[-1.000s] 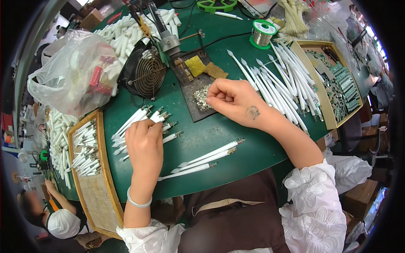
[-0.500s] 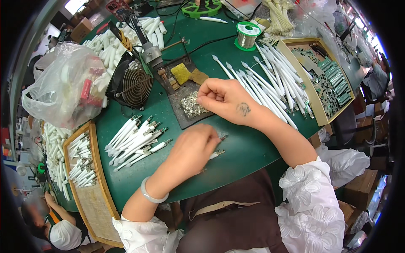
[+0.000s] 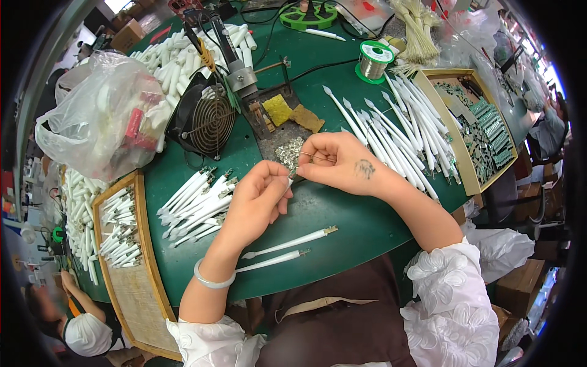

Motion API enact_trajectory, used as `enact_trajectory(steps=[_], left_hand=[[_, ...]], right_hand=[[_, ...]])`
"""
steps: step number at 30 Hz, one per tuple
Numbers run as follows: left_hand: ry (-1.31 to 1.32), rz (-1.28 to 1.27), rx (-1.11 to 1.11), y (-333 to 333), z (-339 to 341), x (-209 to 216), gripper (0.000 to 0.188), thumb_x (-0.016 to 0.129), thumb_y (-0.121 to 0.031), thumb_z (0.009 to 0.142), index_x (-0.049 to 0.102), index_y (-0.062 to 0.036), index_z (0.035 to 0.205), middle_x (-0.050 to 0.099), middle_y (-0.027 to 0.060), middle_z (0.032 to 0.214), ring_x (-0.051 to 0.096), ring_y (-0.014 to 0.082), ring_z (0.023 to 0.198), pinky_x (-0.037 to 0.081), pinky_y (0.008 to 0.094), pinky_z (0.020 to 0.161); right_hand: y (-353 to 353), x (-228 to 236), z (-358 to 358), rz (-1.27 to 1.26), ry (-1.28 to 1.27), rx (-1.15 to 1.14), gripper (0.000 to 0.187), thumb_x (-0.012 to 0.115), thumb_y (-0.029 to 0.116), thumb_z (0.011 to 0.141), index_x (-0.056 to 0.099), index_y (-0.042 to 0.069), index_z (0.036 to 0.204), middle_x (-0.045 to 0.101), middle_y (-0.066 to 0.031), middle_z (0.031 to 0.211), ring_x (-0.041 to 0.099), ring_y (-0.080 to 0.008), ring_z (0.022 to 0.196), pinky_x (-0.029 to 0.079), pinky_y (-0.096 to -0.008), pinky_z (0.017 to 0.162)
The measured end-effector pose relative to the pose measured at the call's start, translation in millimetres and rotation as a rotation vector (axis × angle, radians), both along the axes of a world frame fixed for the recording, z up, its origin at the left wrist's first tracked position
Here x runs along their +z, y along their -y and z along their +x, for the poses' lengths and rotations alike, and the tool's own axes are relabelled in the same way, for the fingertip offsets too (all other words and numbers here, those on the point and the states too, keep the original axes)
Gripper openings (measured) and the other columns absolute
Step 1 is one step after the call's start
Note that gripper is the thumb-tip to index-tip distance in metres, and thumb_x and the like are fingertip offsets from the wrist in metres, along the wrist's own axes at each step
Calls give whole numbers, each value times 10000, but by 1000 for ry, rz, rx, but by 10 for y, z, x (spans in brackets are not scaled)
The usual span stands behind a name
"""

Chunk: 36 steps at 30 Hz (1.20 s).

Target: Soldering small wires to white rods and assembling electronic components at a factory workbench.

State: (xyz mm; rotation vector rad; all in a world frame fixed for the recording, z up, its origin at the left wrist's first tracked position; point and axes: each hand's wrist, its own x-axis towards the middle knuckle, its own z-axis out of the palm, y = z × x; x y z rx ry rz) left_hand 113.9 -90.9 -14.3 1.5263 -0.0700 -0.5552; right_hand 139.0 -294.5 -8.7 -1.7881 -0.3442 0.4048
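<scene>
My left hand (image 3: 260, 194) is closed, its thumb and fingers pinching a slim white stick; only the stick's small end (image 3: 291, 178) shows between the fingertips and the rest is hidden. My right hand (image 3: 343, 163) is closed too, its thumb and forefinger meeting that end. A small metal piece with thin wire-like leads (image 3: 313, 156) sticks out of its fingers. Just behind both hands is a heap of small shiny metal parts (image 3: 288, 151) on a dark plate. Two white candle-like sticks with pointed tips, one nearer (image 3: 275, 262) and one farther (image 3: 293, 241), lie in front of my left hand.
A bundle of white sticks (image 3: 199, 205) lies left, another (image 3: 397, 137) right. A black fan (image 3: 211, 119) and a soldering stand (image 3: 243, 79) with a yellow sponge (image 3: 277, 110) stand behind. Solder wire (image 3: 374, 62), a box of circuit boards (image 3: 474, 183), a wooden-framed tray (image 3: 137, 300) and a plastic bag (image 3: 79, 134) surround them.
My left hand has risen from beside the sticks at the front to meet my right hand, carrying one stick. My right hand has drawn slightly off the metal heap with a small piece.
</scene>
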Motion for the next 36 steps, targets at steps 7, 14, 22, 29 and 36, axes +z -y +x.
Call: enact_trajectory(steps=[7, 14, 22, 29, 36], left_hand=[[-21, -38, 59, 51, 1, 9, 120, 543, -128, 906, 526, -31, 973, 564, 16, 739, 478, 45, 545, 328, 177, 447], [60, 38, 129, 110, -11, -30, 88, 576, -105, 884, 546, -22, 891, 563, 7, 682, 469, 41, 508, 346, 186, 445], [162, 94, 201, 152, -13, -91, 38, 521, -33, 849, 550, -12, 837, 556, 8, 649, 468, 47, 482, 358, 187, 437], [153, -3, 275, 130, 37, -130, 45, 531, -38, 840, 552, -14, 808, 566, 14, 637, 464, 49, 469, 347, 189, 428], [82, 8, 270, 99, 145, -30, 43, 527, -29, 828, 559, -15, 802, 580, 31, 640, 466, 55, 466, 337, 187, 426]], right_hand=[[-37, -21, 0, 29, -7, 3, 109, 655, 90, 823, 571, 21, 820, 403, 86, 583, 331, -1, 533, 266, -200, 489], [-55, -65, -1, 37, 19, -5, 89, 641, 78, 825, 572, 22, 817, 389, 87, 582, 324, 0, 532, 266, -202, 487], [-105, -54, -20, 9, 40, -27, 91, 641, 83, 830, 574, 23, 817, 392, 86, 582, 332, -5, 539, 277, -203, 490], [-155, -47, -28, 73, 68, -129, 87, 625, 82, 842, 569, 20, 822, 432, 66, 616, 370, -9, 555, 315, -197, 498], [-163, -65, -19, -46, 522, -182, 79, 619, 53, 824, 570, 0, 789, 482, 0, 625, 440, -60, 548, 358, -227, 490]])
